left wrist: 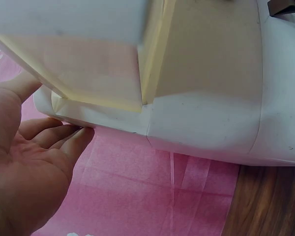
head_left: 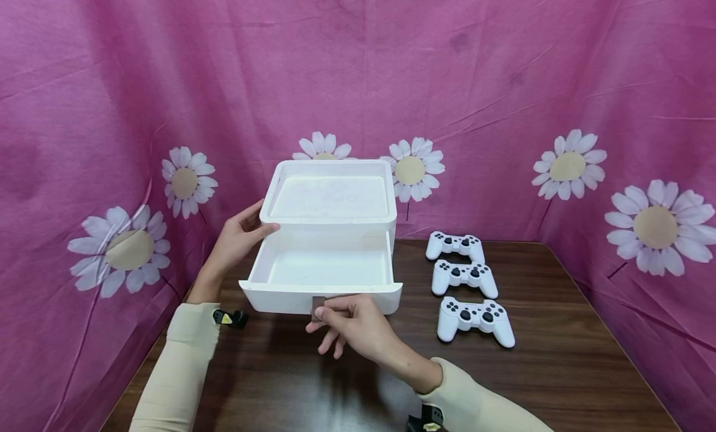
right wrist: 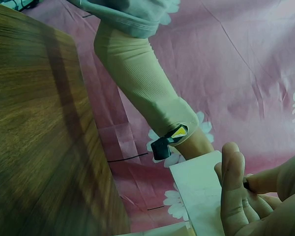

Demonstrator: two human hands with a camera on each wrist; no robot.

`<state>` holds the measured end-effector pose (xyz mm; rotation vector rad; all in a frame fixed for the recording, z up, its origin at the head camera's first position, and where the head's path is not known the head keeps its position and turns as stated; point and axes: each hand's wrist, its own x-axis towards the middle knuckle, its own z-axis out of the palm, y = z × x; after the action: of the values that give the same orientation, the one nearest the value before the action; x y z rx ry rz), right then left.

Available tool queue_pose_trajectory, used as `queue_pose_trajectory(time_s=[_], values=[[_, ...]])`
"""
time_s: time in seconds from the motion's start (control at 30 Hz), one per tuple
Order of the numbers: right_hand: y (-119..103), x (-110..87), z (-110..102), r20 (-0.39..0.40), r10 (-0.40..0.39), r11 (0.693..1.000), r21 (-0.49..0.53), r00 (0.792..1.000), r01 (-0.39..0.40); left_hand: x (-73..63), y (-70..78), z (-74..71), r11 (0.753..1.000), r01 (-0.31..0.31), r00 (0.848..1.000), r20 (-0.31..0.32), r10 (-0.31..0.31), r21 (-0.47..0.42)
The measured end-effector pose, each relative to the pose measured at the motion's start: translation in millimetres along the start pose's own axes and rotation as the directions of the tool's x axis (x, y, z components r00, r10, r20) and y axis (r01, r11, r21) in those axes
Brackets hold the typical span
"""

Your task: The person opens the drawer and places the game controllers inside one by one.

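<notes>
A white drawer unit [head_left: 329, 165] with a shallow tray-like top stands on the table, its upper drawer [head_left: 319, 267] pulled out and holding nothing visible. My left hand [head_left: 237, 239] grips the unit's left side near the top, thumb at the front edge. In the left wrist view, that hand [left wrist: 34, 147] has its fingertips against the side wall. Between thumb and forefinger, my right hand [head_left: 360, 329] pinches the brown pull tab [head_left: 317, 304] on the drawer front. The right wrist view shows this hand [right wrist: 250, 196] close by the drawer's white front [right wrist: 199, 189], the tab mostly hidden.
Three white game controllers [head_left: 475, 320] lie in a column on the brown wooden table [head_left: 559, 357], to the right of the unit. Pink cloth [head_left: 492, 78] with daisies hangs behind and on both sides. Another brown tab [left wrist: 283, 7] shows in the left wrist view.
</notes>
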<state>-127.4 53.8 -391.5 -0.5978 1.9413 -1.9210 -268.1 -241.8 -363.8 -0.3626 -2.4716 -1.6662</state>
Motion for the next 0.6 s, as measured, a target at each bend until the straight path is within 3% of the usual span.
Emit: queue_pose_trajectory(time_s=[0.33,0.47,0.6], values=[[-0.3,-1.0,-1.6,-0.007,-0.015,0.998,-0.069,1.000,0.014,0.3,-0.8,0.2,1.000,-0.001,1.000,-0.001,0.000,-0.005],[-1.9,-3.6,-2.3,-0.016,-0.024,0.982,-0.188,1.000,0.021,0.4,-0.9,-0.1,1.000,0.000,1.000,-0.001,0.000,-0.003],[-7.4,-9.7,-5.0,-0.027,-0.048,0.941,-0.335,0.999,0.036,0.3,-0.7,0.3,1.000,-0.001,1.000,-0.004,0.001,-0.007]])
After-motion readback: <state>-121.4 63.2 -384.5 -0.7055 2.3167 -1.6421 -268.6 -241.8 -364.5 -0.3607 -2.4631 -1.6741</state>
